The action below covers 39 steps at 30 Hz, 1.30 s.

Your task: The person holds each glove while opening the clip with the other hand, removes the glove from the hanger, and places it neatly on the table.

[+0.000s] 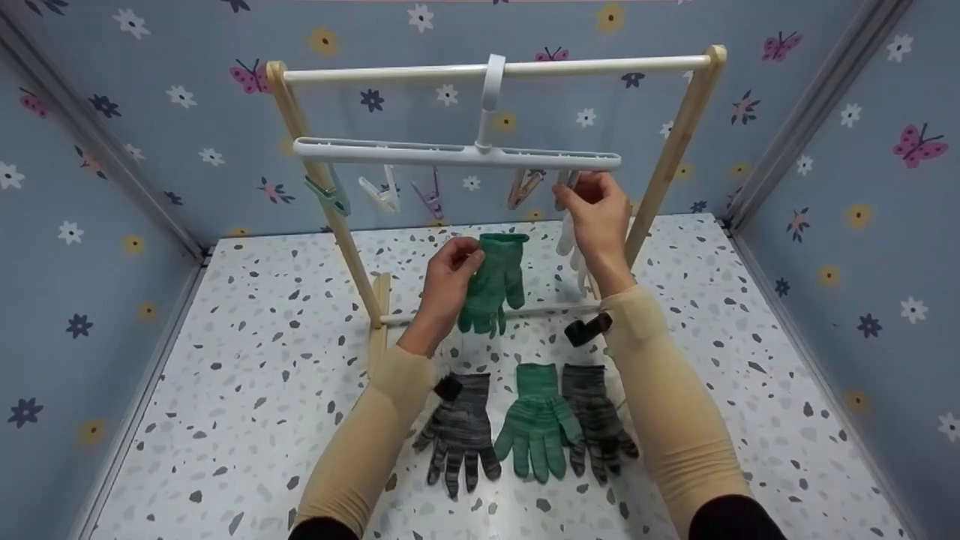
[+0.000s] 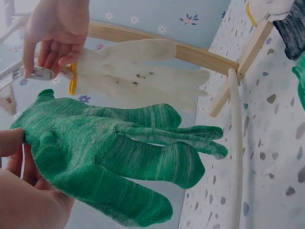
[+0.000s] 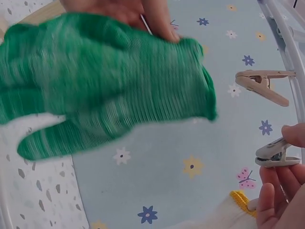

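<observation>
My left hand (image 1: 446,281) pinches a green knit glove (image 1: 491,281) near its cuff, with the glove's fingers hanging down. Higher up, my right hand (image 1: 604,217) grips a greyish clothespin (image 3: 274,155) at the right end of the white hanger (image 1: 390,155). The clothespin's tips look together, with no fabric between them. A white glove (image 2: 138,71) with a yellow cuff hangs right beside the right hand. What holds its cuff is partly hidden by the fingers. In the right wrist view the green glove is apart from the clothespin.
Green (image 1: 330,196), white (image 1: 384,193), purple (image 1: 431,199) and peach (image 1: 525,189) clothespins hang from the hanger, which hooks over a wooden rack's white rail (image 1: 600,69). On the speckled surface lie a grey glove (image 1: 461,420), another green glove (image 1: 534,427) and a dark grey glove (image 1: 589,405).
</observation>
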Motion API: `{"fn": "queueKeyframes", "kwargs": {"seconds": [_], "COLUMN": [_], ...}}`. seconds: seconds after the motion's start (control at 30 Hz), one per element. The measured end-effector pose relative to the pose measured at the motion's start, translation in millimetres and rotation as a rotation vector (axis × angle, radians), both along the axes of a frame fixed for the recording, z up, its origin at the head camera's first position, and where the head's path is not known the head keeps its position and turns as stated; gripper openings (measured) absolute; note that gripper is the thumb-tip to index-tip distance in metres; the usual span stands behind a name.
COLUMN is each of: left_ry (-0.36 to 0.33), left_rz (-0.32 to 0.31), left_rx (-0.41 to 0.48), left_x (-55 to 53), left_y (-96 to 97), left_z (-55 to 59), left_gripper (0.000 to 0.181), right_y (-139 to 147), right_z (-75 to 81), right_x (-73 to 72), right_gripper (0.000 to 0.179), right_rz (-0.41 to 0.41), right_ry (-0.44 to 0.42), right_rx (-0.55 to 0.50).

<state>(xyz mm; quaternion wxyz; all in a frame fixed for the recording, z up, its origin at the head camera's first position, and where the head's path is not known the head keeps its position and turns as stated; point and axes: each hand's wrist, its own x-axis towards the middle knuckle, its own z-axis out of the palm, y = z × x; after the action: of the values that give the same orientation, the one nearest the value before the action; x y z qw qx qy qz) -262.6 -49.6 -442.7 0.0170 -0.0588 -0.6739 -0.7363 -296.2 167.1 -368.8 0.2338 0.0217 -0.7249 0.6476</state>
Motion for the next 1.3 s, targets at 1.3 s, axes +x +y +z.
{"fn": "queueKeyframes", "kwargs": {"seconds": [1.3], "left_ry": [-0.3], "left_rz": [0.112], "left_rx": [-0.059], "left_x": [121.9], "left_y": [-131.9], "left_z": [-32.0], "left_gripper": [0.024], "right_y": [11], "right_z": [5.2], "right_x": [1.0], "right_gripper": [0.027], "right_rz": [-0.012], "right_ry": [0.003], "right_rx": [0.01]}}
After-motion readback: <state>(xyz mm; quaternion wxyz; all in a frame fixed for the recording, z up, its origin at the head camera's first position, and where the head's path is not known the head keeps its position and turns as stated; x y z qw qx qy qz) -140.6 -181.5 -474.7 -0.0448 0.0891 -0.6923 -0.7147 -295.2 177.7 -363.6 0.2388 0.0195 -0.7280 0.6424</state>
